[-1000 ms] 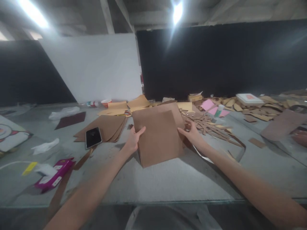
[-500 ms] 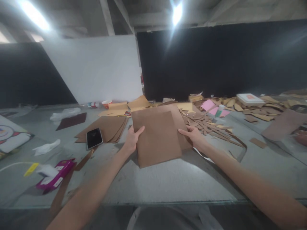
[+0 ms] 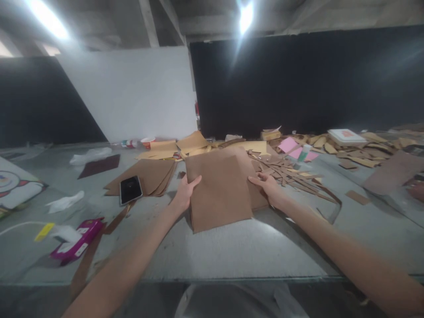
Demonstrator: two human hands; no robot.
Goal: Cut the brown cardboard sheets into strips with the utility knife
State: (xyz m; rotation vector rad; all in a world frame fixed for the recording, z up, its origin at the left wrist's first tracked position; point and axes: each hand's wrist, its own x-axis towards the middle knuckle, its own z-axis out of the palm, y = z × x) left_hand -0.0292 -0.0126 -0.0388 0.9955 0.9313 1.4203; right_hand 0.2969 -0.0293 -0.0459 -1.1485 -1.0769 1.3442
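Two or more flat brown sheets (image 3: 220, 194), leather-like or card-like, are held up in front of me, overlapping at an angle. My left hand (image 3: 186, 193) is closed on their left edge, thumb on the front face and fingers hidden behind. On the other side, my right hand (image 3: 269, 187) pinches the right part, its thumb near the front sheet's right edge and a rear sheet showing beneath. How many sheets are in the hands I cannot tell. Left of them lies a stack of similar brown sheets (image 3: 157, 174), with a phone (image 3: 130, 190) on its near corner.
A magenta power strip (image 3: 77, 243) with a white plug and cable sits at the left front. Brown strips (image 3: 288, 174), pink paper (image 3: 289, 145), a glue-stick-like tube (image 3: 304, 153) and a white box (image 3: 346, 136) lie at the right. Yellow sheets (image 3: 160, 149) are behind.
The held sheets and both hands have shifted very slightly to the right. The grip looks the same.
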